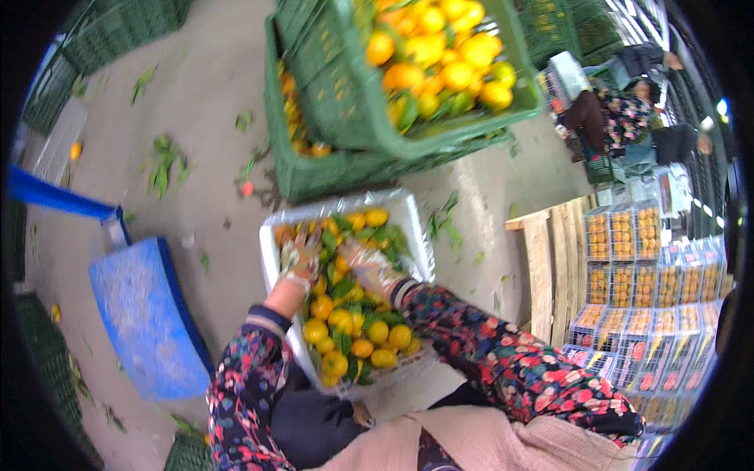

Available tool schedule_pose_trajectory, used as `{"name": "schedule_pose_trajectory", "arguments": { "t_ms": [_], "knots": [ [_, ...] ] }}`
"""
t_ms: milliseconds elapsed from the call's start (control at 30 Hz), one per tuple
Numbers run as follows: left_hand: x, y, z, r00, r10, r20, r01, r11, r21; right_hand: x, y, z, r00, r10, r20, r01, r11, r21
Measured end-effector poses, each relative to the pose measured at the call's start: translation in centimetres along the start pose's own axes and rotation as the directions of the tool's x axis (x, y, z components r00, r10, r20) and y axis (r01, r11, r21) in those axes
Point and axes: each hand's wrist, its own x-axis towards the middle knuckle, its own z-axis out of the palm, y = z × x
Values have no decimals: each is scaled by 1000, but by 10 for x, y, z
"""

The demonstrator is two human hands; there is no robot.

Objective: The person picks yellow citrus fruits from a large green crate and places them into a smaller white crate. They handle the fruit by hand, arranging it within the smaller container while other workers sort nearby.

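Before me stands a white foam box [268, 259] lined with clear plastic film. Mandarins [341, 321] with green leaves fill it, most of them orange-yellow. My left hand [299, 259], in a stained work glove, lies on the fruit near the box's far left side, fingers spread forward. To its right my right hand [368, 265], gloved alike, reaches in among mandarins and leaves. Its fingertips are partly hidden and blurred, so whether either hand grips a fruit is unclear.
Beyond the box, a tilted green plastic crate [377, 112] of mandarins rests on another green crate [288, 171]. A blue platform cart [147, 318] stands left. Right are a wooden pallet [548, 271] and stacked packed fruit boxes [642, 288]. A person [627, 118] sits farther back. Leaves [165, 165] litter the floor.
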Motion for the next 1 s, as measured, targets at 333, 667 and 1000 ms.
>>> {"name": "schedule_pose_trajectory", "arguments": {
  "t_ms": [333, 667, 1000],
  "knots": [
    [10, -12, 77, 956, -13, -294, -254, 468, -846, 34, 25, -304, 942, -126, -311, 302, 721, 623],
    [-5, 12, -7, 998, 53, -33, -50, 995, 81, 147, 143, -315, 901, 197, -386, -131, 973, 192],
    [-44, 34, 32, 998, -18, -56, 15, 999, -52, 112, 99, -338, 568, 517, -640, 214, 659, 721]
  ]
}}
